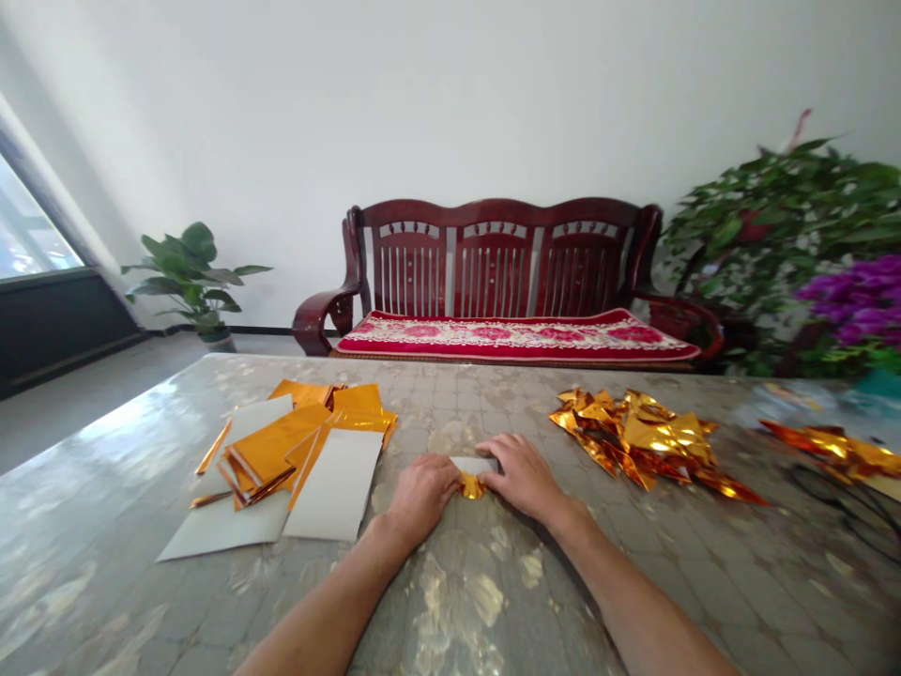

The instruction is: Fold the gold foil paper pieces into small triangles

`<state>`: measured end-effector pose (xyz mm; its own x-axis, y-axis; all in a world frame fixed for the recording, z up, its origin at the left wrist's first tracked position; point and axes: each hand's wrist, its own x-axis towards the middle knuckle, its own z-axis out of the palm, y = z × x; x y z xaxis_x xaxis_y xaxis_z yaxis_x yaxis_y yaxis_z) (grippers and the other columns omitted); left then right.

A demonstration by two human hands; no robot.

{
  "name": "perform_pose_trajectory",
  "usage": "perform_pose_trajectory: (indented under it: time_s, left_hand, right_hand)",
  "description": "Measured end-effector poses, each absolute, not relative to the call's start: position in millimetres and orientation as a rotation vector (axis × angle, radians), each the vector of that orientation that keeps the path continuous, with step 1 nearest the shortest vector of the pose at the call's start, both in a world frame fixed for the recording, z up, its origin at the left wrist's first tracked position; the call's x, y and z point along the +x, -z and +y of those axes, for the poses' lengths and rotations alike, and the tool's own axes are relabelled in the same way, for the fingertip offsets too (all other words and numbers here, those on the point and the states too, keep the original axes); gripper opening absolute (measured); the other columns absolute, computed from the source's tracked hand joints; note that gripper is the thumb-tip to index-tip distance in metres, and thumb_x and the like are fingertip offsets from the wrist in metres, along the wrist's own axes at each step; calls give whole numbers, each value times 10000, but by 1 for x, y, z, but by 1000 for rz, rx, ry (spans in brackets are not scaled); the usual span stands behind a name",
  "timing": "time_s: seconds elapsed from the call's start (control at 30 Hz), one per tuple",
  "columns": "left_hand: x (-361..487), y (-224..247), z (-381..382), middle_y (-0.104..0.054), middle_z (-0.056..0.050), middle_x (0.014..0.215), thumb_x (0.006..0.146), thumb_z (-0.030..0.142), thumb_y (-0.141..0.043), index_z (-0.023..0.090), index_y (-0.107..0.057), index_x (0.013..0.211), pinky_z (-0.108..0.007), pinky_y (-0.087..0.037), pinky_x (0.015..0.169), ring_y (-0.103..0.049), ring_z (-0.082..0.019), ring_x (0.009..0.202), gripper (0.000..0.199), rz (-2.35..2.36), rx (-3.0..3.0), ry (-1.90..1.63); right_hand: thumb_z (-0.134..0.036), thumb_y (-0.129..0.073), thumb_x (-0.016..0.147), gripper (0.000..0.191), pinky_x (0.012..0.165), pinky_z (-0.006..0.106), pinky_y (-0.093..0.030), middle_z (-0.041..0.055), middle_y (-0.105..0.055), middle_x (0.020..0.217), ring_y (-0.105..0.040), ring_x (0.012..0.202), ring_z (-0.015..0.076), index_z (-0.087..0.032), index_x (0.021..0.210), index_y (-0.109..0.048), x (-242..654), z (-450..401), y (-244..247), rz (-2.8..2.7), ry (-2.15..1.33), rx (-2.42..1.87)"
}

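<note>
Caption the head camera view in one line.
Left hand and right hand pinch a gold foil piece on a glossy table.

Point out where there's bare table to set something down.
Bare tabletop lies behind the left hand and right hand, between the gold foil sheets on white card and the crumpled gold foil pile, and in front of the card. It's crowded at the folded foil piece between the hands.

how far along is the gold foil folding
Done: a heap of folded, pointed gold foil pieces lies right of the hands, with more gold foil pieces at far right. In hand: the left hand and right hand are on a white-backed gold foil sheet, its near part folded. Still flat: a loose pile of white-backed gold foil sheets.
</note>
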<state>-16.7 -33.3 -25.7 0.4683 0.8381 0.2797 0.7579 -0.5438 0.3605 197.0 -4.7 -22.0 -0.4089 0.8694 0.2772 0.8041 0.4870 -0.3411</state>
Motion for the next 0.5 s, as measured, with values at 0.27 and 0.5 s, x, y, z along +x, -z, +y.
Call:
perform_pose_trajectory:
  time_s: [0.27,0.5]
  left_hand:
    - [-15,21,-30,-677,-28,1054,842,225,-655,232,-662,1112,-308,-448,902,-597,-201,1011,270,1535,2392,-804]
    - [-18,19,-19,-690,-55,1049,770,252,-711,192,-644,1205,-339,-459,904,-611,-230,990,444,1623,2278,-676]
  right_hand:
    - [-314,-722,755,209,800,296,-348,28,-630,965,-515,942,205,-229,935,-660,196,2,17,-2338,-251,-1472]
    - [-283,-729,743,220,749,282,-335,5,-674,933,-526,906,201,-236,949,-664,194,5,15,-2341,-353,-1464]
